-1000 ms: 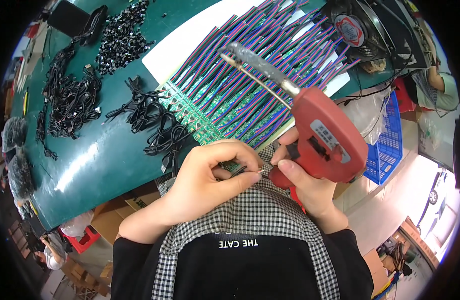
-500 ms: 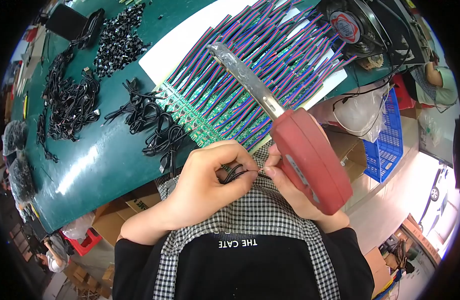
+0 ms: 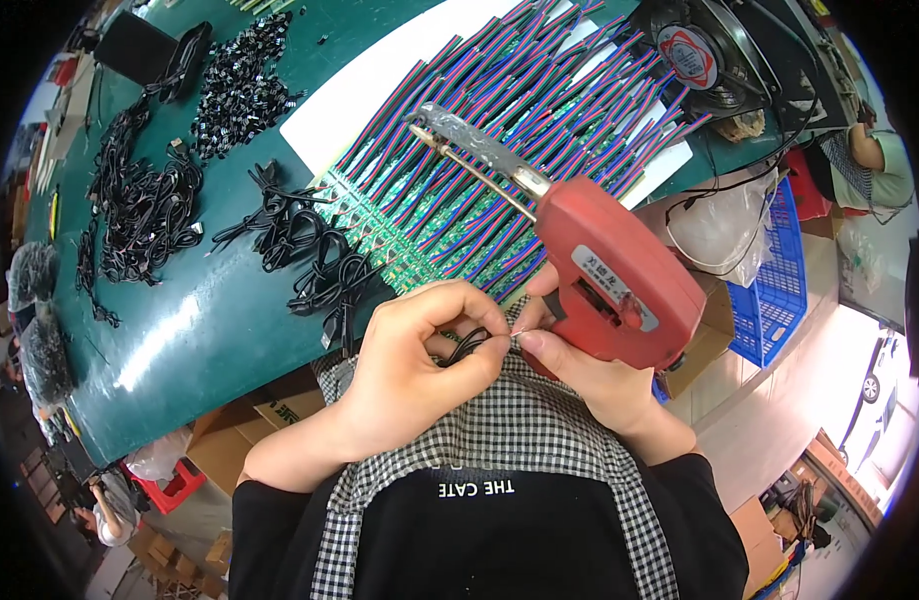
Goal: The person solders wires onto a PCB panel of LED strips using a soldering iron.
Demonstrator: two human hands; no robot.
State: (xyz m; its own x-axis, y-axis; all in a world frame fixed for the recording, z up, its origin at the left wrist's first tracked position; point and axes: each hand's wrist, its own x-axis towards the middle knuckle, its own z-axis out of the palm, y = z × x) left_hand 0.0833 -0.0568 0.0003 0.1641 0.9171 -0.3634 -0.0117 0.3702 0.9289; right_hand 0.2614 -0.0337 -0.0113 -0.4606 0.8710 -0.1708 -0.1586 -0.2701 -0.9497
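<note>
My left hand [image 3: 409, 360] pinches a thin black cable [image 3: 466, 346], which loops inside its curled fingers. The fingertips of my right hand [image 3: 594, 390] meet those of the left at the cable's thin, light-coloured end. My right hand also carries a red soldering gun [image 3: 619, 270] in its grip. The gun's metal barrel and thin rod point up and left, over green circuit boards [image 3: 404, 240] joined in a panel. Rows of multicoloured ribbon wires [image 3: 499, 130] fan out from the boards. Just left of them lie bundled black cables [image 3: 289, 225].
On the green table [image 3: 179, 370] are a heap of black cables [image 3: 144, 210], a pile of small black parts [image 3: 241, 90] and a black box [image 3: 136, 47]. A fan [image 3: 691, 58] stands at the far right. Below it are a blue crate [image 3: 769, 285] and a cardboard box [image 3: 701, 340].
The red gun has rolled in my right hand, so its labelled side and the rod under its barrel now show. Its tip has dipped slightly. My left hand has barely moved.
</note>
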